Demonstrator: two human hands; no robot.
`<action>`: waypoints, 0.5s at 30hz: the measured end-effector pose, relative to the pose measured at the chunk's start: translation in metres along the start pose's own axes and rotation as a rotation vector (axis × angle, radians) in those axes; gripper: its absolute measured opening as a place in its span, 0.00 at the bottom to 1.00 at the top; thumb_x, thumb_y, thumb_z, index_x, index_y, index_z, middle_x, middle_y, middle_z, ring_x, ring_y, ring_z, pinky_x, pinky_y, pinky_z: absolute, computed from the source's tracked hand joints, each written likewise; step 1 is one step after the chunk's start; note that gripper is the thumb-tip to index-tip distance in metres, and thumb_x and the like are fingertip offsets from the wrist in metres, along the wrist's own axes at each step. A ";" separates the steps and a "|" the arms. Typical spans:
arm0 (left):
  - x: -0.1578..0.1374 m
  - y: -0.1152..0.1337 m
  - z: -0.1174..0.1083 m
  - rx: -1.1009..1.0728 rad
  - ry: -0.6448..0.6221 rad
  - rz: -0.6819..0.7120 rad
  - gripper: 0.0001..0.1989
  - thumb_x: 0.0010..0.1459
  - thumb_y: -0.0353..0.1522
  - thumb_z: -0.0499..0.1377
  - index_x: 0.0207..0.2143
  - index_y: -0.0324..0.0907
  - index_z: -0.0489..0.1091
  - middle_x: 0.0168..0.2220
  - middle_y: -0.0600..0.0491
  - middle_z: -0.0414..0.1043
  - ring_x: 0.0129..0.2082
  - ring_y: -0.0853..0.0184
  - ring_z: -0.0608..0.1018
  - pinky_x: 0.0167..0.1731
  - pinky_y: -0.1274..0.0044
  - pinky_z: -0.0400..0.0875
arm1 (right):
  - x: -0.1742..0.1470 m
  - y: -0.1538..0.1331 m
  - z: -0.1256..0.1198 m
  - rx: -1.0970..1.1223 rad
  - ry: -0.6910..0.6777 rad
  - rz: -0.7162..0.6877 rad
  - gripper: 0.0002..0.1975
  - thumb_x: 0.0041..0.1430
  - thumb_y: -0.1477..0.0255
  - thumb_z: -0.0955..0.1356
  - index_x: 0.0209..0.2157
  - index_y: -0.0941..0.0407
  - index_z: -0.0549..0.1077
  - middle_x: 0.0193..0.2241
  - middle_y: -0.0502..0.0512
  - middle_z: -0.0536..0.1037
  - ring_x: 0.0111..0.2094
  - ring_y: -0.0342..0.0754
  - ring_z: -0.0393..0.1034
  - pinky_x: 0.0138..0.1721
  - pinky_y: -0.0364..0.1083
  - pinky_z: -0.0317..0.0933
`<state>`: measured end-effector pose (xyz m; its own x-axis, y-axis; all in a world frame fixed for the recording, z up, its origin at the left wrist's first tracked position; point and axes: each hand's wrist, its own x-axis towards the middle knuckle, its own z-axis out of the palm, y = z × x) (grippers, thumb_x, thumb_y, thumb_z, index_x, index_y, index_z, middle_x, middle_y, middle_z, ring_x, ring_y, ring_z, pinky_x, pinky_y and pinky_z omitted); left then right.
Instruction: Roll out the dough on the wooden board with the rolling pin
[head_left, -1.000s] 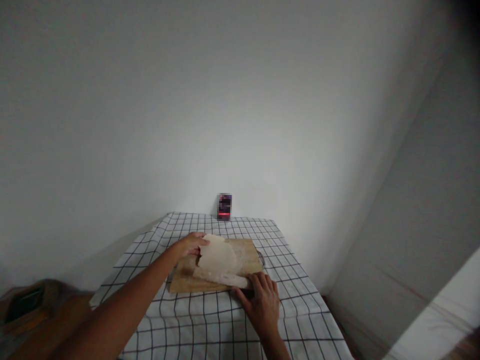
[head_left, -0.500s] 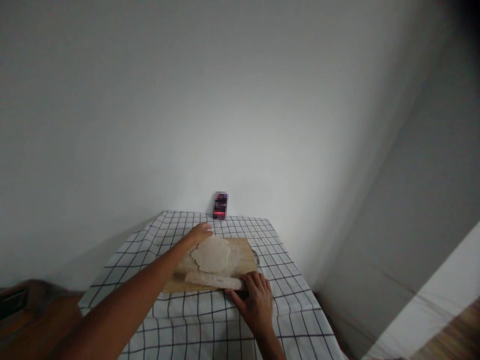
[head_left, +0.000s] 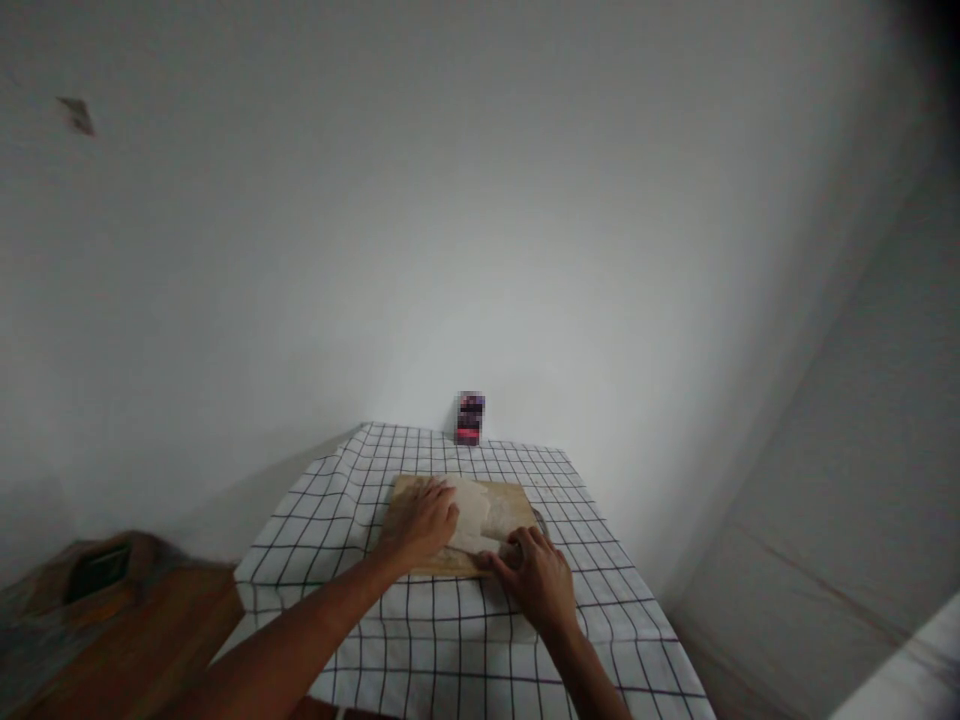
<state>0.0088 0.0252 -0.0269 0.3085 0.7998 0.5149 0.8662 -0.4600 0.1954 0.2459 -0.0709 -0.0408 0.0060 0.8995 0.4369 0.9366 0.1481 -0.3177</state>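
A pale, thin sheet of dough [head_left: 470,512] lies on the floured wooden board [head_left: 514,498]. Flat over the left part of the dough rests my left hand [head_left: 429,520], its fingers stretched toward the far edge and nothing visible in its grip. At the board's near right corner, my right hand [head_left: 541,580] is closed around the end of a rolling pin [head_left: 510,552]. Most of the pin is hard to make out; dough and my hands partly hide it.
The board sits on a white checked tablecloth [head_left: 600,620]. At the table's far edge a dark, pixelated upright object [head_left: 469,420] leans near the wall. A metal handle [head_left: 541,522] shows at the board's right side. A brown object [head_left: 101,575] stands lower left.
My left hand has come back from the board's far left corner onto the dough. My right hand stays on the rolling pin's end. The view has shifted left.
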 end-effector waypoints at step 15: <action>0.025 0.014 0.004 0.061 -0.113 -0.246 0.23 0.75 0.33 0.55 0.68 0.44 0.76 0.73 0.44 0.75 0.79 0.48 0.67 0.76 0.52 0.61 | 0.055 -0.003 -0.009 -0.150 -0.151 0.048 0.23 0.85 0.61 0.58 0.56 0.51 0.82 0.60 0.58 0.85 0.61 0.54 0.78 0.57 0.49 0.70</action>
<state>0.0302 0.0396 -0.0144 0.1250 0.9242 0.3609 0.9415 -0.2252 0.2506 0.2462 -0.0253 -0.0083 0.0103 0.9570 0.2900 0.9782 0.0505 -0.2013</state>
